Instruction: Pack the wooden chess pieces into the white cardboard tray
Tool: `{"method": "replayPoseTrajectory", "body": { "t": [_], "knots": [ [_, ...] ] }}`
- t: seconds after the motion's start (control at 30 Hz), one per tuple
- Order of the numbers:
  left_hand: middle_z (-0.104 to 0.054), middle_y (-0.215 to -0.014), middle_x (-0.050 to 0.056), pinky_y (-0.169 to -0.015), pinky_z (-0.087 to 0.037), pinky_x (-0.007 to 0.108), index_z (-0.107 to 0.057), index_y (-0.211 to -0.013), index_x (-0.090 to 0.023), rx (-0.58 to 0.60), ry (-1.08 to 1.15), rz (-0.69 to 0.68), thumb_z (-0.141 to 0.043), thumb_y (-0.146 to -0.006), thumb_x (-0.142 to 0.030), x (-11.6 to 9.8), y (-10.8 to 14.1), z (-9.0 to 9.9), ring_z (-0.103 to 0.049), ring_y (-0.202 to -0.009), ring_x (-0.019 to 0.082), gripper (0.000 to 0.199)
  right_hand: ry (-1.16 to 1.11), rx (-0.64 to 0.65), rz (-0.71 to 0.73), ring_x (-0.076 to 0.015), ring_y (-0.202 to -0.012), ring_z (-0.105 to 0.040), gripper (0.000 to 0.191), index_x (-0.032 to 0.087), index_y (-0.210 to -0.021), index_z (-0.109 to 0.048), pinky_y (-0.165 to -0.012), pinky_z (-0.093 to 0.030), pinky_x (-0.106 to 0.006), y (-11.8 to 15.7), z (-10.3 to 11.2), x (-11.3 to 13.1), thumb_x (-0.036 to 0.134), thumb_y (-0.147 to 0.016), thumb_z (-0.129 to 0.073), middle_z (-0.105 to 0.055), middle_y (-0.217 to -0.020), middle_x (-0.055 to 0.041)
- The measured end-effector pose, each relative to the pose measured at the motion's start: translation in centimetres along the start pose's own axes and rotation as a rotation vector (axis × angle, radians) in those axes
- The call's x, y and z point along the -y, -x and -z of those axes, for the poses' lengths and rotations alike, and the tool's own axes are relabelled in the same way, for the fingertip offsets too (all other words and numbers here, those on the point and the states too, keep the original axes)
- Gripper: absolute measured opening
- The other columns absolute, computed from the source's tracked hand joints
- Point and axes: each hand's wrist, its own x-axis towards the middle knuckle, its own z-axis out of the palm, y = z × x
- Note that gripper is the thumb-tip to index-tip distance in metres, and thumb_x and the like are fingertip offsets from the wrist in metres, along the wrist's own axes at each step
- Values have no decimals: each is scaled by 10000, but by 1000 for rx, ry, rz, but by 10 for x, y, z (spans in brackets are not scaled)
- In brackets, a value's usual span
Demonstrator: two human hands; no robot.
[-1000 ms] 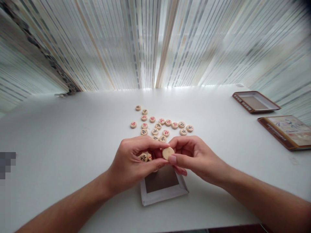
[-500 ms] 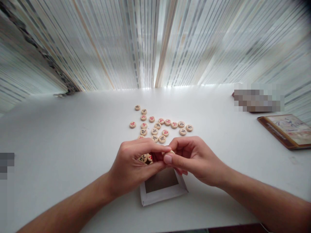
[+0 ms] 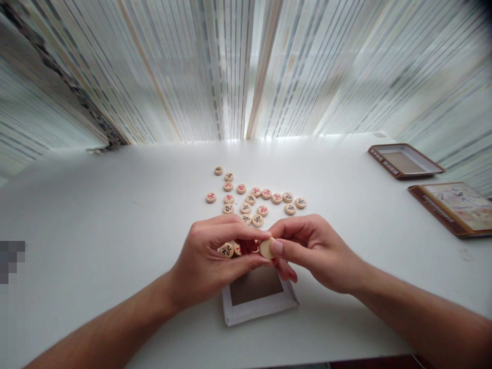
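Observation:
Between my two hands is a round wooden Chinese chess piece (image 3: 266, 248), its plain pale face showing. My left hand (image 3: 219, 251) pinches it at the edge with thumb and forefinger. From the other side, my right hand (image 3: 307, 253) grips it with the thumb laid on its face. Below them sits a shallow white-rimmed box (image 3: 261, 313) with a brown floor. Pieces with black and red characters, such as a black-marked piece (image 3: 226, 250), show under my left hand at the box's far end; my fingers hide the rest there.
Several chess pieces (image 3: 266, 193) with red or black characters lie scattered on the white table (image 3: 115, 220) beyond my hands. At the right are a brown-edged open tray (image 3: 407, 160) and a picture-covered box lid (image 3: 461, 207). A striped curtain (image 3: 192, 66) hangs behind the table.
The piece in my fingers has turned, so its blank face shows more fully. My right thumb has shifted slightly right. The scattered pieces lie as before.

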Motion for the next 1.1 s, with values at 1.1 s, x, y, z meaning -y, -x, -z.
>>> {"method": "replayPoseTrajectory", "body": {
  "t": [1.1],
  "knots": [
    [-800, -960, 83, -741, -641, 230, -802, -983, -192, 48, -384, -302, -722, -901, -17, 2, -3, 7, -779, -820, 160, 209, 545, -62, 252, -174, -699, -689, 169, 150, -988, -842, -649, -596, -281, -1, 13, 6, 253, -854, -848, -795, -831, -77]
  ]
}}
